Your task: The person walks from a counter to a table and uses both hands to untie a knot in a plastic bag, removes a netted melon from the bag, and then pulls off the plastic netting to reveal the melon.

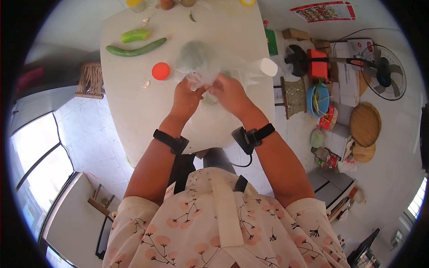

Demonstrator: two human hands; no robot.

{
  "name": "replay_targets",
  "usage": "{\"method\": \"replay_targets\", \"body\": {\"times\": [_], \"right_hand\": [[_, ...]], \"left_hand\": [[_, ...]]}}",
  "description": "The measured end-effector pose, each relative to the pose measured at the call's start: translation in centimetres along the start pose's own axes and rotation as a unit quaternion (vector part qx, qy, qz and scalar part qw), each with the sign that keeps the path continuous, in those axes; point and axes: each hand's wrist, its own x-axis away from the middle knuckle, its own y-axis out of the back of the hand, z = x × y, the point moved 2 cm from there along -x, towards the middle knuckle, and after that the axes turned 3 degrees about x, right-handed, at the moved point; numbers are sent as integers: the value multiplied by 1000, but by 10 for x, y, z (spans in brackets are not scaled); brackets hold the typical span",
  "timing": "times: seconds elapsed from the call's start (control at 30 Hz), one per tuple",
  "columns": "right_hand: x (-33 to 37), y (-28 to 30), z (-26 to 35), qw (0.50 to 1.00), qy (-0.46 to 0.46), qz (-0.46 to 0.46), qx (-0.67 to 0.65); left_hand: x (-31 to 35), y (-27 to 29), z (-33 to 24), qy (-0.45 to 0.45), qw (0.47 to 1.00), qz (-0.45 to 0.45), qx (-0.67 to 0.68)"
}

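A clear plastic bag [197,56] with something pale green inside lies on the white table [134,94], in front of me. My left hand [187,96] pinches the bag's gathered near end. Close beside it, my right hand [229,91] grips the same plastic, fingertips almost meeting the left ones. Loose film spreads out to the right, and some green shows through it below my hands. What exactly is in the bag is blurred by the plastic. Left of the bag stands a round red lid or jar top [161,71]. A white rounded object [268,67] sits at the right edge.
A long cucumber [136,48] and a shorter light-green piece [136,35] lie at the far left. Jars [166,4] line the far edge. On the right are a stool [294,96], a blue basin [318,99], a standing fan [383,73] and boxes [348,85].
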Motion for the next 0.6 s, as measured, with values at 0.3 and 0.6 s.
{"method": "replay_targets", "body": {"times": [0.3,0.6], "right_hand": [[6,9,-3,996,-2,12,87],[12,10,-5,991,11,-131,-5]], "left_hand": [[1,-1,15,-9,995,-28,95],[-4,-16,1,-10,999,31,18]]}}
